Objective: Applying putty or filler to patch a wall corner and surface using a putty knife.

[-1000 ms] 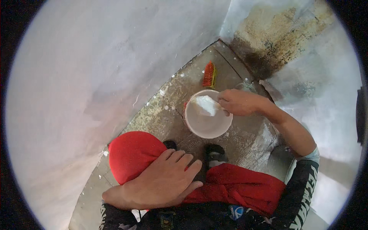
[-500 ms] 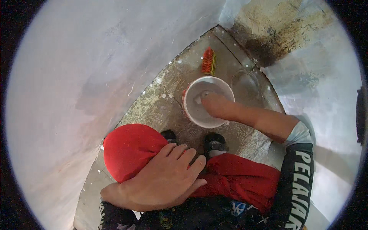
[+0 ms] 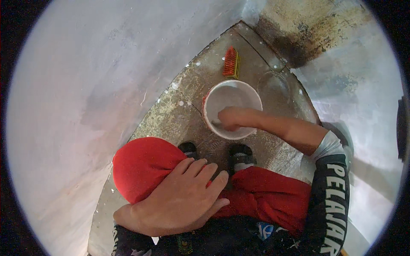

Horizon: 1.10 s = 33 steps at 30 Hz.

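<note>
My right hand (image 3: 232,118) reaches down into a round white bucket (image 3: 259,100) on the floor, its fingers curled. At the fingertips is a small pale thing, too unclear to name, and a greyish-white stuff lines the bucket. My left hand (image 3: 181,198) rests with its fingers stretched out across my red-trousered left leg (image 3: 147,166). It holds nothing.
Beyond the bucket lies a scrub brush (image 3: 231,63) with orange-red bristles and a yellow body. Pale walls meet in the far corner, the right one stained dark (image 3: 299,40). White spots dot the worn floor (image 3: 171,106). My dark sandals (image 3: 241,155) stand near the bucket.
Inside the bucket my right hand has shifted slightly left and toward me, its fingers now more curled under. My left hand stays on my leg. The view has tilted a little.
</note>
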### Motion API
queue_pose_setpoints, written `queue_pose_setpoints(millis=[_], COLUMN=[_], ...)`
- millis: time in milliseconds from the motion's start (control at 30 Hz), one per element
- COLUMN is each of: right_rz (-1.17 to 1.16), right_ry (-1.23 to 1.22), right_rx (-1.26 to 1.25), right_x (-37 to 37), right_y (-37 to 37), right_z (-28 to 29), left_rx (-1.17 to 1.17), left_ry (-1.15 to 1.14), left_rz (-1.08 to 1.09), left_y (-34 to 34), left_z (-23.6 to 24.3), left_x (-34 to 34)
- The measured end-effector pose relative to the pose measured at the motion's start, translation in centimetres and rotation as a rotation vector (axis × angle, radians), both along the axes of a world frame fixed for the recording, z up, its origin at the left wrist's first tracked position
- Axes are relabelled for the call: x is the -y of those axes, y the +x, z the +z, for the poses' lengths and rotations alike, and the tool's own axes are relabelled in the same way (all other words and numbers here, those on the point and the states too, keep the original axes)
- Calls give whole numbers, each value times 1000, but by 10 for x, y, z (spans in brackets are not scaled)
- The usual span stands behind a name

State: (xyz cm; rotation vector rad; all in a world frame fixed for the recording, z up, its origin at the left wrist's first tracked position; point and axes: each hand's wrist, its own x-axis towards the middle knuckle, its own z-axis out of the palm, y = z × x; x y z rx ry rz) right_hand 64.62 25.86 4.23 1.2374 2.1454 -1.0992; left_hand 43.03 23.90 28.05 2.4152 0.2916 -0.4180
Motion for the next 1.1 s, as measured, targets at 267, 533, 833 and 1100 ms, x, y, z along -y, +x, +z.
queue_pose_setpoints(millis=[267,533,833,1100], right_rz=[-220,-290,-493,-1124], right_ry=[-281,-388,-112,-438], right_rx=[41,-79,-375,-758], right_x=[-15,-20,24,40], right_y=[22,67,149,175], right_z=[-9,87,110,112], left_rx=[-42,-52,-49,-15], left_ry=[-12,-16,-44,-34], left_rz=[-24,-24,-55,-42], left_y=[5,5,6,5], left_z=[1,0,0,-3], left_x=[-1,-6,-11,-13])
